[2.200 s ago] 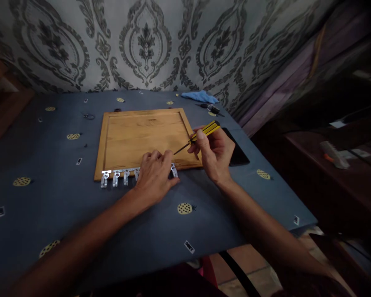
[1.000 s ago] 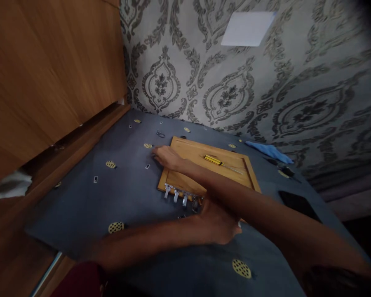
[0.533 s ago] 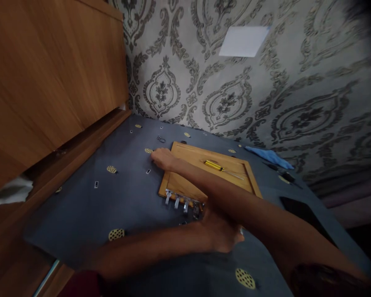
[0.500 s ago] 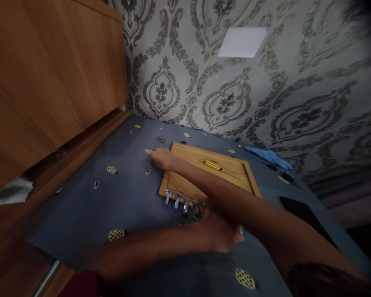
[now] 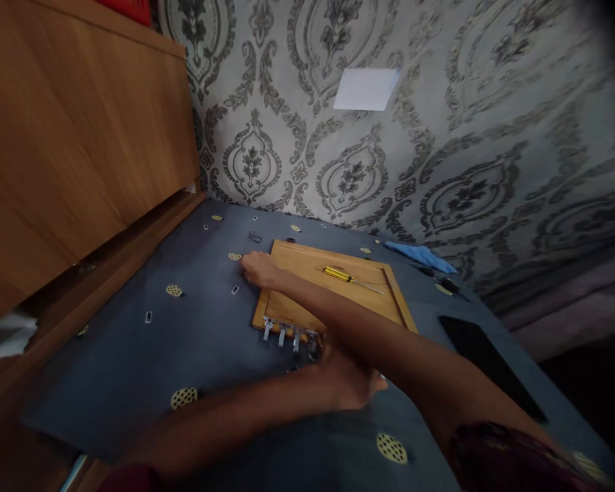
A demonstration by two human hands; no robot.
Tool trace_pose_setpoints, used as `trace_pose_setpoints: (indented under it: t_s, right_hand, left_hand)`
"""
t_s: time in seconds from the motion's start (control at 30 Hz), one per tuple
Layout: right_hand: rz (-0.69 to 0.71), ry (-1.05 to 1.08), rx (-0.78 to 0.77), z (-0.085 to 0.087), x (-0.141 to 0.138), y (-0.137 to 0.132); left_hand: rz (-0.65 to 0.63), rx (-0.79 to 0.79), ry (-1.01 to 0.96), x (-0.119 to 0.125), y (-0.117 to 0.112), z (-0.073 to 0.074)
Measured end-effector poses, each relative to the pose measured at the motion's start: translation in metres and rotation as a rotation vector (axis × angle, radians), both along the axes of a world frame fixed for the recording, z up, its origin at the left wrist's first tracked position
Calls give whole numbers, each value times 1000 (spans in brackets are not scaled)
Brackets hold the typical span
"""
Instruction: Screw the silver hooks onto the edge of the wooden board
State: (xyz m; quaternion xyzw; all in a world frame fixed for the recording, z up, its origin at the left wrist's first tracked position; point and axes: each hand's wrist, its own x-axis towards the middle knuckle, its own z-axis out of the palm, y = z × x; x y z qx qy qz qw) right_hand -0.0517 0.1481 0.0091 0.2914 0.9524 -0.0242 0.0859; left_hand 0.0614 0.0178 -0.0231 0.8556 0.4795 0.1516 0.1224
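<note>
My forearms cross over a framed wooden board (image 5: 356, 281) lying on a dark patterned cloth. My right hand (image 5: 259, 268) reaches across to the board's far left side and is closed on that edge. Along the near edge, by a row of metal hooks (image 5: 281, 335), my left hand (image 5: 349, 381) is wrapped round the board, its fingers partly hidden. A small pale bit shows by its fingertips. On the board's face lies a yellow and black screwdriver (image 5: 338, 274), its shaft pointing right.
A small metal ring-like piece (image 5: 255, 237) lies beyond the board. To the right are a blue cloth (image 5: 421, 256), a dark tool (image 5: 445, 281) and a flat black slab (image 5: 492, 365). A wooden cabinet (image 5: 97, 130) borders the left; a patterned wall (image 5: 297, 137) stands behind.
The view has shifted, so the whole scene sits slightly further left. Both hands keep their places on the board, and the screwdriver lies as before.
</note>
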Motion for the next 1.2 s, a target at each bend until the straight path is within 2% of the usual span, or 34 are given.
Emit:
trace_pose_setpoints:
  t_s: [0.17, 0.27, 0.37, 0.4, 0.47, 0.5, 0.63, 0.73, 0.83, 1.03, 1.2]
  right_hand:
    - [-74, 281, -62, 20, 39, 6]
    - [-161, 457, -89, 36, 82, 5]
    - [-279, 610, -91, 43, 136, -5]
    - [-310, 682, -103, 43, 155, -10]
    - [-370, 1021, -224, 36, 190, -23]
    - [-402, 1117, -276, 31, 206, -31]
    - [-602, 1344, -372, 0, 253, -58]
    - [-695, 1367, -406, -23, 274, -72]
    - [-740, 1353, -455, -37, 285, -79]
    - [-739, 1264, -518, -46, 296, -83]
    - [-717, 1154, -481, -47, 299, -83]
  left_hand:
    - [-1, 12, 53, -6, -3, 16]
    - [0, -20, 38, -7, -4, 23]
    - [12, -37, 8, -7, -4, 24]
    - [9, -40, 2, -7, -4, 24]
    - [-1, -45, -5, -7, -4, 22]
    - [-6, -47, -6, -8, -4, 21]
    - [0, -20, 12, -8, -5, 18]
    - [-1, -7, 37, -7, -5, 19]
    - [3, -10, 68, -6, -5, 20]
    - [2, 18, 71, -5, -4, 17]
    - [17, 15, 54, -5, -4, 17]
